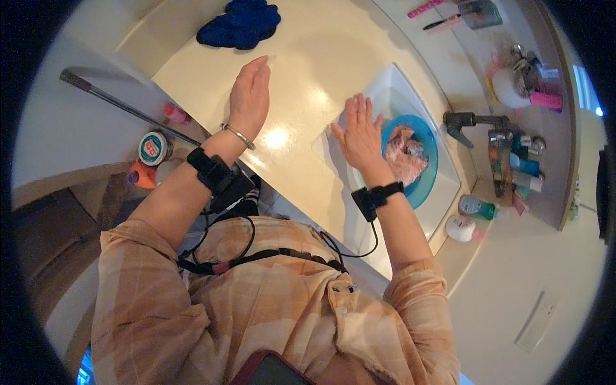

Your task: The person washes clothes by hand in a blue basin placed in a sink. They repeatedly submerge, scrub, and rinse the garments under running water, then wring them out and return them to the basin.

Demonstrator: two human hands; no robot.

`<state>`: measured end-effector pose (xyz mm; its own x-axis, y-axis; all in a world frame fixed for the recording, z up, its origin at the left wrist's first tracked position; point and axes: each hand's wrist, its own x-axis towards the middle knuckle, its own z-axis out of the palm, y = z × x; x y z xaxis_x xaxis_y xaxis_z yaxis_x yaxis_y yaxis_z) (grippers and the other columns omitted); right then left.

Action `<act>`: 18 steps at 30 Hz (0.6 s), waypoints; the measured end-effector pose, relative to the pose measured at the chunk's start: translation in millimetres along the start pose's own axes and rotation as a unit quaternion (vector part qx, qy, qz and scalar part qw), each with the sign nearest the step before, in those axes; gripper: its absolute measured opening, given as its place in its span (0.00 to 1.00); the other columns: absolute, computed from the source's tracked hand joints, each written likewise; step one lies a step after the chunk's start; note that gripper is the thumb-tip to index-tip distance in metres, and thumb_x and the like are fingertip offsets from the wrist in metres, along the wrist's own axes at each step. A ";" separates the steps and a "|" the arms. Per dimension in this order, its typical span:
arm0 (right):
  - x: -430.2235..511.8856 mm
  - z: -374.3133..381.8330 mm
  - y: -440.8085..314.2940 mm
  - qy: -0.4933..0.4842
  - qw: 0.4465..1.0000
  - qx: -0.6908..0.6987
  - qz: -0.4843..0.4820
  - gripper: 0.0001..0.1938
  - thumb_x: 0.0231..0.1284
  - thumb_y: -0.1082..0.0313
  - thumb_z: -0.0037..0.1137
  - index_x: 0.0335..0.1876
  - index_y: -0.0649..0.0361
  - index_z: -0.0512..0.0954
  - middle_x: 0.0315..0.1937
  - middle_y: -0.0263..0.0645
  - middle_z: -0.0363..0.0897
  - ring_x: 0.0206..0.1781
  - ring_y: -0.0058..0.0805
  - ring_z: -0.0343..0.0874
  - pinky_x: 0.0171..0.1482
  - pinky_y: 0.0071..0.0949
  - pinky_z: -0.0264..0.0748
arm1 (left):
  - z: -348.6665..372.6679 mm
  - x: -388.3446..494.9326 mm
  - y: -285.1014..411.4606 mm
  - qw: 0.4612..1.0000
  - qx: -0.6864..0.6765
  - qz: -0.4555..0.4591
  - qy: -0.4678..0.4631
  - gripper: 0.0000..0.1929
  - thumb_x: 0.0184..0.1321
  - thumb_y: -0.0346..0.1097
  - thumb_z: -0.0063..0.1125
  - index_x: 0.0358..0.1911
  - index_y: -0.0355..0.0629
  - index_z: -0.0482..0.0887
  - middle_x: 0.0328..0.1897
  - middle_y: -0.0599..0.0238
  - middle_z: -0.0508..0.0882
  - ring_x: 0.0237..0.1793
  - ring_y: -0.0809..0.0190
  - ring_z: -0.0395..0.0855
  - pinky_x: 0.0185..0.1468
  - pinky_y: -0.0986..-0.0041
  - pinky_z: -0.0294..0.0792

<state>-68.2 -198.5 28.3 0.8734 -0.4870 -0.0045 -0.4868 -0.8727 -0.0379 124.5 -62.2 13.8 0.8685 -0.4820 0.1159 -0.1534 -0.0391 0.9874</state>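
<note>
My right hand [360,134], back up and fingers spread, is over the edge of a white sink [390,91], just beside a blue plastic basin [426,185]. Inside the basin lies a crumpled pink and white cloth [406,161]. My left hand [250,98] is held edge-on above the cream countertop [298,144], fingers straight and nothing visible in it; its palm is mostly hidden. A dark blue cloth [240,24] lies bunched on the counter beyond my left hand.
A black faucet [459,125] stands behind the sink. Bottles [474,209] sit at the sink's corner, and a shelf [563,144] with toiletries is at the right. Left of the counter are a metal pole [130,110] and a lidded tub [154,148]. Cables [356,255] hang from my wrist straps.
</note>
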 end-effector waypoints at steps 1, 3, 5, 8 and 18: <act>-1.2 -4.0 -2.8 -0.027 0.999 -0.019 0.038 0.36 0.60 0.52 0.53 0.72 0.57 0.55 0.75 0.47 0.47 0.77 0.48 0.45 0.70 0.63 0.46 | -3.1 0.9 -1.5 1.000 0.011 0.006 0.014 0.19 0.69 0.42 0.44 0.55 0.36 0.76 0.54 0.49 0.80 0.55 0.52 0.77 0.59 0.68 0.66; -8.4 -2.0 -29.8 -0.027 0.996 0.013 -0.080 0.37 0.59 0.51 0.55 0.71 0.57 0.56 0.74 0.49 0.47 0.76 0.49 0.45 0.69 0.63 0.47 | -8.3 2.2 -3.9 0.999 0.034 0.019 0.026 0.18 0.69 0.42 0.44 0.54 0.38 0.77 0.54 0.50 0.80 0.55 0.51 0.77 0.59 0.68 0.66; -10.8 7.0 -67.8 -0.057 0.971 0.089 -0.216 0.37 0.58 0.48 0.55 0.71 0.54 0.58 0.74 0.44 0.49 0.77 0.47 0.46 0.69 0.63 0.48 | -12.1 3.6 -5.8 0.998 0.045 0.039 0.021 0.17 0.69 0.41 0.44 0.54 0.39 0.77 0.54 0.50 0.80 0.55 0.50 0.76 0.60 0.67 0.66; 3.6 22.9 -105.9 -0.052 0.955 0.092 -0.277 0.36 0.59 0.44 0.51 0.71 0.53 0.59 0.74 0.43 0.50 0.76 0.45 0.48 0.70 0.61 0.48 | -19.6 2.6 -6.3 0.997 0.055 0.044 0.035 0.16 0.68 0.39 0.45 0.53 0.38 0.77 0.53 0.49 0.80 0.55 0.48 0.76 0.60 0.65 0.66; 64.7 32.4 14.1 -0.009 0.999 -0.026 -0.017 0.37 0.66 0.41 0.40 0.74 0.56 0.51 0.76 0.48 0.43 0.77 0.50 0.40 0.69 0.64 0.45 | -35.4 -13.2 -10.2 0.965 0.250 0.065 -0.041 0.20 0.64 0.37 0.47 0.57 0.34 0.72 0.63 0.48 0.71 0.68 0.45 0.62 0.70 0.59 0.55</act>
<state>-18.1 -241.1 -4.9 0.8893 -0.4568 -0.0230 -0.4566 -0.8896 0.0142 131.3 -24.4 6.0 0.7897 -0.5780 0.2056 -0.4839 -0.3810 0.7878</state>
